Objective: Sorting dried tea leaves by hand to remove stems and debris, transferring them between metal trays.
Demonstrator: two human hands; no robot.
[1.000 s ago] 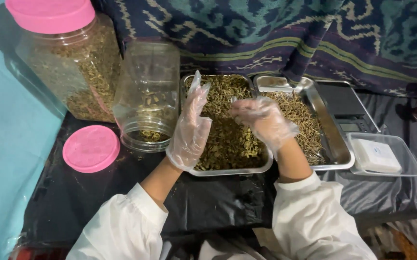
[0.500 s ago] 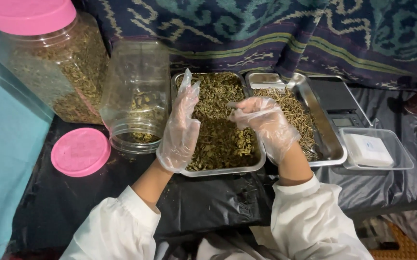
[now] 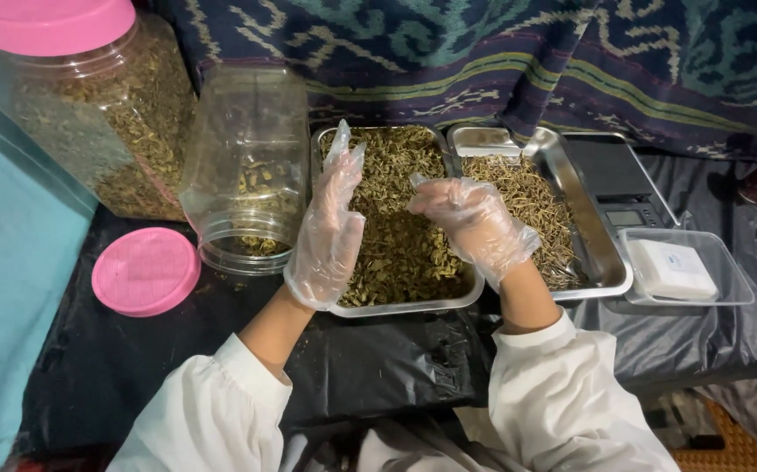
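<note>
Both my hands wear clear plastic gloves and hover over a metal tray (image 3: 396,308) full of dried greenish-brown herb pieces (image 3: 400,245). My left hand (image 3: 330,227) is flat with fingers extended, at the tray's left edge, holding nothing. My right hand (image 3: 470,223) is curled, fingertips pinched together over the herbs; whether it holds a piece is too small to tell. An open clear plastic jar (image 3: 243,170) with a little herb at its bottom stands left of the tray, its pink lid (image 3: 145,271) lying beside it.
A big lidded jar (image 3: 90,105) full of herbs stands at the back left. A second metal tray (image 3: 601,262) with finer herbs sits to the right, then a digital scale (image 3: 619,188) and a clear container (image 3: 684,271) holding a white block. Black plastic sheet (image 3: 378,367) covers the table.
The view has shifted slightly. My hands stay over the left tray; the right hand's fingers have curled and pinched closer together.
</note>
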